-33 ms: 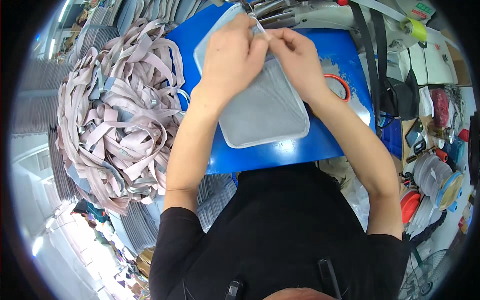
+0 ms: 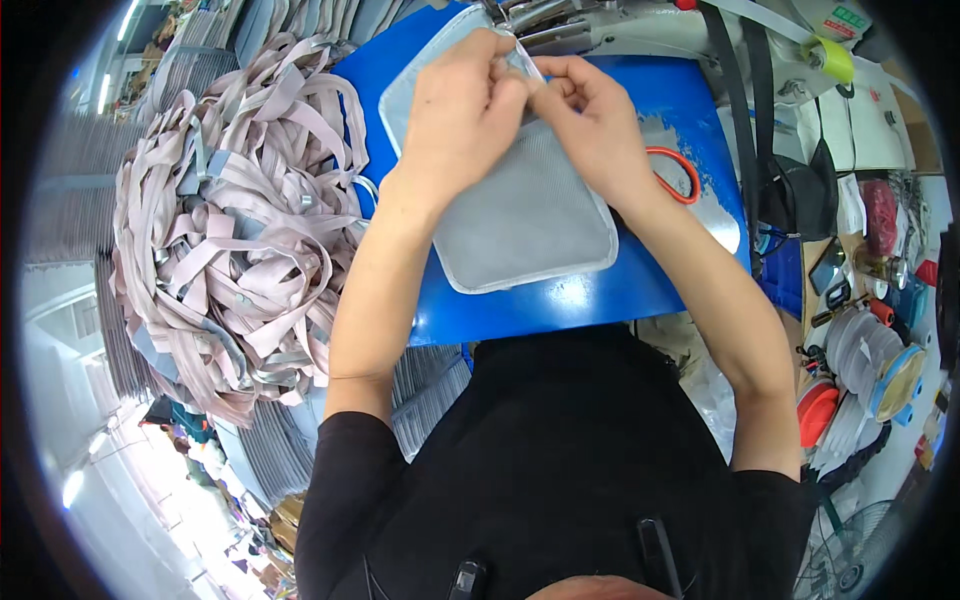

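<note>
On the blue work surface (image 2: 560,300) we see one grey mesh pouch (image 2: 525,215), with both hands at its far edge. Our left hand (image 2: 465,110) and right hand (image 2: 595,125) pinch that edge, fingers closed on it. One heap of pale straps (image 2: 235,220) lies left, one red-handled pair of scissors (image 2: 680,170) right.

Left of us: big heap of pale pinkish-grey straps (image 2: 225,230), tangled, w/ stacks of grey fabric pieces (image 2: 120,330) under and beside it. Blue desk (image 2: 560,300) in front of us; orange-handled scissors (image 2: 678,172) lie on it at right, next to a worn bare patch. At top, sewing machine (image 2: 600,25), white/metal, w/ a yellow tape roll (image 2: 832,58) near it. Right side: black strap (image 2: 745,120) hanging down, rolls of tape and spools (image 2: 880,365), red round lid (image 2: 818,408). Fan (image 2: 850,550) at bottom right.
</note>
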{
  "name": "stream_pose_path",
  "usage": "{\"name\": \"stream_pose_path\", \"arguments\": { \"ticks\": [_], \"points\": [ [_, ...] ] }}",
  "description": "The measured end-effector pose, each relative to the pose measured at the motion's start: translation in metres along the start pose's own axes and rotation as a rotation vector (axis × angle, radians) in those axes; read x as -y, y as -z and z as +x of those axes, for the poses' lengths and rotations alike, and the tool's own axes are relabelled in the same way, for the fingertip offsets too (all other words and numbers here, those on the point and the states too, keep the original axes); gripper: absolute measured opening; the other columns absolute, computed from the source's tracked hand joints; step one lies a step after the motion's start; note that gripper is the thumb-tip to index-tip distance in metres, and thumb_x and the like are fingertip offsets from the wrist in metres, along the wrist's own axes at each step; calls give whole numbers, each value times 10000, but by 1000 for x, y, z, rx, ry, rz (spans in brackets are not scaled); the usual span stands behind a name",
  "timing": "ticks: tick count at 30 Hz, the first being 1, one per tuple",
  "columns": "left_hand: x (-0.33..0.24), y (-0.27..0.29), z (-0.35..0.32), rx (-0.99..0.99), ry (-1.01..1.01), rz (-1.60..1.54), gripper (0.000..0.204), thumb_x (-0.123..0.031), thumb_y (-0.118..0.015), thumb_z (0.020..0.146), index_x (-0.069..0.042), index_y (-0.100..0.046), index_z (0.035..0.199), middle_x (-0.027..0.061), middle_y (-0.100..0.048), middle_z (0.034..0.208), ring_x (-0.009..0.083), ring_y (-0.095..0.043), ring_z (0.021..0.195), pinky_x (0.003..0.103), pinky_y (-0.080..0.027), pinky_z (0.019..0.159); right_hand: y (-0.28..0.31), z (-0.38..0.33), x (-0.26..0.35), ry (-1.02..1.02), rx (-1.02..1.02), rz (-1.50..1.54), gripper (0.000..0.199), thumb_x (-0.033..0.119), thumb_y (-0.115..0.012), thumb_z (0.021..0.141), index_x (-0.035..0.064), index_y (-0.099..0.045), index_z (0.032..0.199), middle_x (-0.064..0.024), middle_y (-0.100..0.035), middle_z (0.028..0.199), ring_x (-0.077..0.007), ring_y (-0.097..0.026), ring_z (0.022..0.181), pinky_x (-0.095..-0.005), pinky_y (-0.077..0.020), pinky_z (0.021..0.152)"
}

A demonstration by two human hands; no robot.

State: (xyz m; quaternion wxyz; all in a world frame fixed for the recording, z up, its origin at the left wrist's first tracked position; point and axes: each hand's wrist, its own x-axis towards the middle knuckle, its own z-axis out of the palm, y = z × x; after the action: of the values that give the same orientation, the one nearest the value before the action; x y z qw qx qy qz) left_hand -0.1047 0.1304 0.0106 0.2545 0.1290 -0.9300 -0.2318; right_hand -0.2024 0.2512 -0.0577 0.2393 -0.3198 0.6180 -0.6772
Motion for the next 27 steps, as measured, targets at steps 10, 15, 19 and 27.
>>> {"name": "stream_pose_path", "arguments": {
  "ticks": [10,15,19,27],
  "points": [
    [-4,18,-31,41,-179,240,416,-57,-660,898,-118,-706,1307,124,-607,1136,252,-632,905,357,-532,799,-1,-19,9,-199,87,462,369,210,-638,1018,-59,-665,1269,-91,-725,1117,-129,-672,998,-269,-525,875],
    [-5,23,-12,107,-136,265,370,-95,-677,902,-140,-725,1266,109,-609,1105,277,-636,897,380,-531,787,-1,-12,11,-224,112,527,362,212,-624,1017,-45,-673,1268,-80,-723,1122,-126,-665,1015,-271,-521,877],
    [0,26,-1,88,-95,263,327,-118,-683,911,-123,-732,1235,108,-640,1129,274,-660,949,383,-538,789,-11,7,5,-260,60,577,353,207,-644,1003,-48,-680,1244,-68,-727,1089,-122,-667,991,-268,-519,862],
    [92,34,-104,-393,449,-33,513,-165,-698,951,-112,-584,1448,180,-647,1329,272,-634,1207,372,-479,1039,-18,24,22,-354,35,658,298,231,-666,995,-31,-715,1129,-50,-717,974,-127,-657,882,-260,-511,817]
  ]
}}
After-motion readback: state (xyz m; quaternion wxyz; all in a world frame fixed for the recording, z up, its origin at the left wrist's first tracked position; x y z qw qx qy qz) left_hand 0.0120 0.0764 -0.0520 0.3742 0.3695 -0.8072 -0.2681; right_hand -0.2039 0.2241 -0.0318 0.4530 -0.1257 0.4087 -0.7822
